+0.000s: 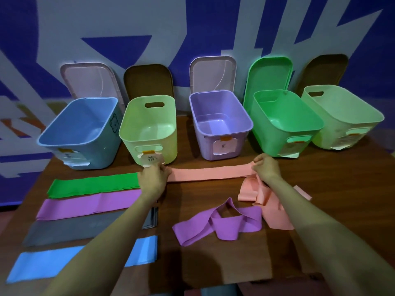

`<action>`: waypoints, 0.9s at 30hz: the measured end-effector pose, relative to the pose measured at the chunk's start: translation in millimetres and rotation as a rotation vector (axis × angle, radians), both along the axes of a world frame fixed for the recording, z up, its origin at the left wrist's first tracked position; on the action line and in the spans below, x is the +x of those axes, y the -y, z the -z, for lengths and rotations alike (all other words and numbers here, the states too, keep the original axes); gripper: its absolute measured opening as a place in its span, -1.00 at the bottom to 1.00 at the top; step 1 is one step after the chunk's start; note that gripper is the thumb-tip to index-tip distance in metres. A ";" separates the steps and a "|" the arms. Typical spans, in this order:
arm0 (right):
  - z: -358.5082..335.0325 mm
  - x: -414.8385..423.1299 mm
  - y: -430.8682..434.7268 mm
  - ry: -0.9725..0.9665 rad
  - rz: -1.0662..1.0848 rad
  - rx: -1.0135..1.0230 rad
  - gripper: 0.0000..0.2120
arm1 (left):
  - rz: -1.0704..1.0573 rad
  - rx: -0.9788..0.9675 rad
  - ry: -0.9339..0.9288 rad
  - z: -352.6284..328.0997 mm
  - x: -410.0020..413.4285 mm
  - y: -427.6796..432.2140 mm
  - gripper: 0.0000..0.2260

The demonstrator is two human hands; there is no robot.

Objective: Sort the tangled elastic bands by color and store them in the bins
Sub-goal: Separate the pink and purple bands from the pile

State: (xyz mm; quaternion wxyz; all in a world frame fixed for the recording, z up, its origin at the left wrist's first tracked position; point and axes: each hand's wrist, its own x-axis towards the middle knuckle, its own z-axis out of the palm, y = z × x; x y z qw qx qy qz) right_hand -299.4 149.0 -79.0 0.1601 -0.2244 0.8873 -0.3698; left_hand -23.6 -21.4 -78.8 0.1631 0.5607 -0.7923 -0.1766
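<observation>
Nearest us, left of the stretched salmon-pink flat elastic band [209, 173]: flattened strips of light-blue [32, 265], grey [64, 231], purple [85, 205] and green [94, 184].

Below its right end: a twisted purple rubber loop [215, 227], touching loose pink folds [269, 201].

Our left hand [152, 178] and right hand [266, 168] curl round its ends and hold it taut.

We judge the step to be straightening pink. Next we lay it flat, then untwist the purple.

Beyond it: open bins, the lilac plastic bin [205, 146] directly behind.

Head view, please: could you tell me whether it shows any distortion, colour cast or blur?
Head view: wide-angle bowing leans the blue plastic bin and far-right pale green plastic bin outward; head view: dim, bluish-violet cast; head view: patterned wall slightly soft.
</observation>
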 end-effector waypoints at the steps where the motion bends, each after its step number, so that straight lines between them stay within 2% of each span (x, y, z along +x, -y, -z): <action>1: 1.4 -0.6 0.1 -0.006 -0.001 0.002 -0.83 | 0.006 -0.028 0.028 2.2 -0.8 0.1 -0.79; 8: 4.6 0.9 -3.4 -0.034 -0.020 0.041 -0.82 | 0.000 -0.048 0.087 13.2 -3.9 -3.1 -0.83; 11: 4.9 1.2 -3.0 -0.048 -0.019 0.051 -0.83 | 0.044 -0.134 0.106 16.4 -3.3 -2.6 -0.76; 13: 5.0 1.7 -3.6 -0.070 -0.027 0.054 -0.83 | 0.109 -0.227 0.178 16.9 -4.8 -2.9 -0.75; 17: -0.1 2.0 -6.8 -0.056 -0.046 0.073 -0.83 | 0.273 -0.346 0.339 15.9 -8.6 -7.7 -0.97; 20: -9.1 3.9 -10.5 -0.047 -0.095 0.107 -0.82 | 0.277 -0.385 0.428 13.2 -8.5 -14.0 -0.92; 22: -15.0 6.8 -14.3 -0.068 -0.144 0.111 -0.85 | 0.309 -0.327 0.472 6.6 -9.8 -25.1 -0.90; 25: -24.6 15.3 -23.7 -0.128 -0.183 0.061 -0.89 | 0.310 -0.254 0.417 3.5 -16.0 -43.7 -0.72; 27: -28.9 21.8 -33.8 -0.190 -0.189 0.054 -0.88 | 0.369 -0.162 0.190 -1.1 -22.9 -63.6 -0.72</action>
